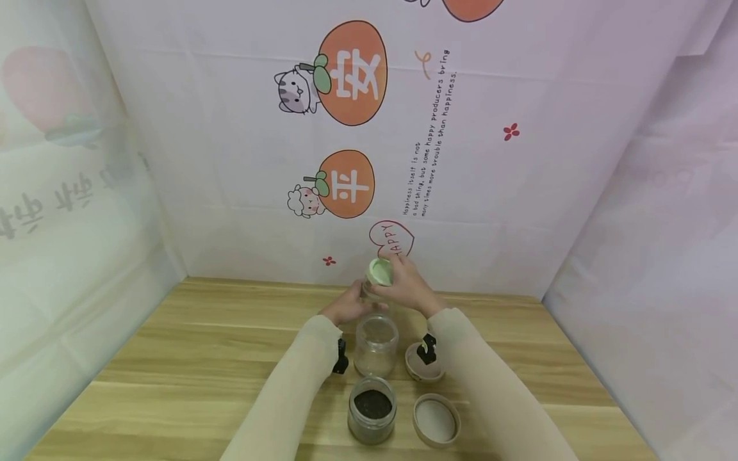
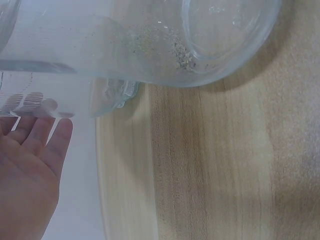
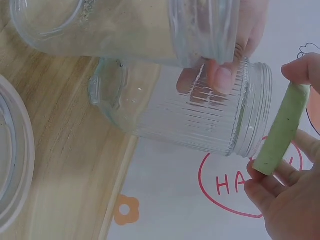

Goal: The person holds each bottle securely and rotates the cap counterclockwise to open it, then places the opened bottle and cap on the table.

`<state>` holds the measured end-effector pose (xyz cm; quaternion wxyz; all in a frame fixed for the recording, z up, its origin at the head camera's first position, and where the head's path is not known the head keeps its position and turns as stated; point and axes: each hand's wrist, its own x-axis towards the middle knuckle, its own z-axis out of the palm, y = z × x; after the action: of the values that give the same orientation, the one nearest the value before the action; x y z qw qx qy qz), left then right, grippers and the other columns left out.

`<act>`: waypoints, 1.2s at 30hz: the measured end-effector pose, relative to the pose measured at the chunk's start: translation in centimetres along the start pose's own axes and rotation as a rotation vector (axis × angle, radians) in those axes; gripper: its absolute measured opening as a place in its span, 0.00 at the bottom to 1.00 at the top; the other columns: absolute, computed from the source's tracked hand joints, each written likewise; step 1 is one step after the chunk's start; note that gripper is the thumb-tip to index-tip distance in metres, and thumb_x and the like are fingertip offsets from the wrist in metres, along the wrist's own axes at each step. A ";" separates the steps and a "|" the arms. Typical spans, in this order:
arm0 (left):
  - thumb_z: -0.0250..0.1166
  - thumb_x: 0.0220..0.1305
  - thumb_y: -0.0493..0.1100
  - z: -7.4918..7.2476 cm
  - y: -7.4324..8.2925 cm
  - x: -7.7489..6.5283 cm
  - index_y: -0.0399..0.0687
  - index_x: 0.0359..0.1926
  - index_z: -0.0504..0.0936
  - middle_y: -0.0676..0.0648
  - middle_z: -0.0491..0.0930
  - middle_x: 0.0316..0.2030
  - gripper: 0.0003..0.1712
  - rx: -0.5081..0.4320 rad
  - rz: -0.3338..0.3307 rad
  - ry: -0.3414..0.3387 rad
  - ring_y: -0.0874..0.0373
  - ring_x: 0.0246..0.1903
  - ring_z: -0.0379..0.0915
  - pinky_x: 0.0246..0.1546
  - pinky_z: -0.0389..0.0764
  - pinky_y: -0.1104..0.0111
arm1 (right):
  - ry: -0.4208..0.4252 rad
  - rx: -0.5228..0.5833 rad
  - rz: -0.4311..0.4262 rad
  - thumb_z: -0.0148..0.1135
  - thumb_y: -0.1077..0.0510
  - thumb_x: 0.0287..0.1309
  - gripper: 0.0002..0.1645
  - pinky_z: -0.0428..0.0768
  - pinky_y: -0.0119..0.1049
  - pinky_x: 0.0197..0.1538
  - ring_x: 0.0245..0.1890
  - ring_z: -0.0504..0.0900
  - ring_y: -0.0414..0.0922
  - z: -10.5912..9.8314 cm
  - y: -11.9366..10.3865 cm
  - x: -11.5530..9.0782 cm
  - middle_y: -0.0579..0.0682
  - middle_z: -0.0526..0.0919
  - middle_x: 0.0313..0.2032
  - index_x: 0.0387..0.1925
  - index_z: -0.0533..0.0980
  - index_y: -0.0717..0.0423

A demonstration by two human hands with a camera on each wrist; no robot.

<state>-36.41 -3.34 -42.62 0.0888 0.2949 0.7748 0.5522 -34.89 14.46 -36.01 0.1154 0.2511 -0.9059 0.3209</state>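
Near the back of the table, my left hand grips a ribbed clear glass jar around its side, thumb in front and fingers behind. My right hand pinches a light green lid by its rim. In the right wrist view the lid is tilted, a small gap from the jar's threaded mouth. Closer in, between the forearms, stands a larger clear jar, uncovered, with a few small grains at its bottom.
Nearest me stands an uncovered glass jar with dark contents. Two round pale lids lie to its right, one lid beside it and another lid by the right sleeve. A printed white cloth hangs behind the wooden table.
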 end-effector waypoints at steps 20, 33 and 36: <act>0.69 0.65 0.48 0.2 -0.5 0.0 0.42 0.76 0.50 0.38 0.61 0.71 0.49 0.015 -0.121 0.036 0.42 0.71 0.55 0.70 0.56 0.45 | 0.082 -0.105 0.022 0.72 0.45 0.54 0.48 0.78 0.54 0.48 0.57 0.71 0.58 -0.9 2.1 -1.3 0.63 0.70 0.65 0.72 0.64 0.54; 0.72 0.63 0.51 0.2 -0.6 0.0 0.43 0.75 0.51 0.37 0.62 0.70 0.50 0.028 -0.141 0.062 0.42 0.71 0.56 0.70 0.57 0.47 | 0.030 0.026 0.139 0.74 0.49 0.53 0.55 0.78 0.57 0.55 0.57 0.70 0.60 -1.9 4.0 -2.8 0.68 0.63 0.65 0.75 0.56 0.60; 0.71 0.64 0.52 0.2 -0.7 -0.1 0.43 0.76 0.49 0.37 0.61 0.70 0.52 0.042 -0.134 0.055 0.42 0.71 0.55 0.70 0.57 0.47 | 0.008 0.055 0.179 0.74 0.49 0.54 0.56 0.79 0.55 0.55 0.55 0.71 0.59 -2.1 4.5 -3.1 0.67 0.62 0.63 0.76 0.54 0.60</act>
<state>-36.51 -3.39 -43.31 0.0982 0.2289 0.8063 0.5365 -34.54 19.98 -37.84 0.0830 0.1709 -0.9151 0.3558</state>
